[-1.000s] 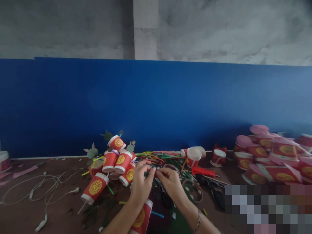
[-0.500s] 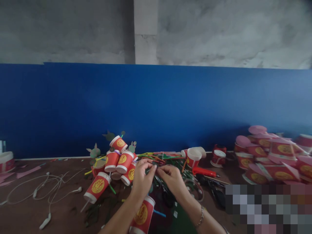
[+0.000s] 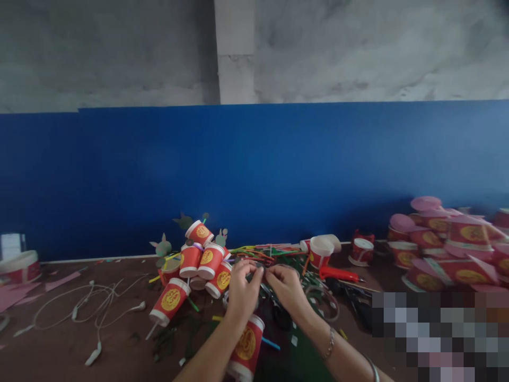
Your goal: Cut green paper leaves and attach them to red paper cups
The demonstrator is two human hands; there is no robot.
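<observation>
In the head view my left hand point(image 3: 243, 286) and my right hand point(image 3: 287, 289) meet over the middle of the table, thumb and fingers of each pinched together. Whatever small piece they hold between the fingertips is too small and dark to name. Below my left wrist lies a red paper cup point(image 3: 247, 347) with a yellow emblem, partly hidden by the forearm. A blue straw point(image 3: 271, 344) sticks out beside it. Black-handled scissors point(image 3: 282, 317) seem to lie under my right hand, partly covered.
Red cups point(image 3: 210, 260) with grey paper rabbit heads point(image 3: 163, 246) are piled left. White earphones point(image 3: 93, 353) lie farther left. Coloured straws point(image 3: 258, 248), a red pointed tool point(image 3: 340, 274) and tape rolls point(image 3: 330, 305) lie behind and right. Pink-trimmed cups point(image 3: 433, 249) are heaped far right.
The view has shifted and tilted slightly, so the table's things appear a little farther right. Both hands stay pinched together at nearly the same place over the table.
</observation>
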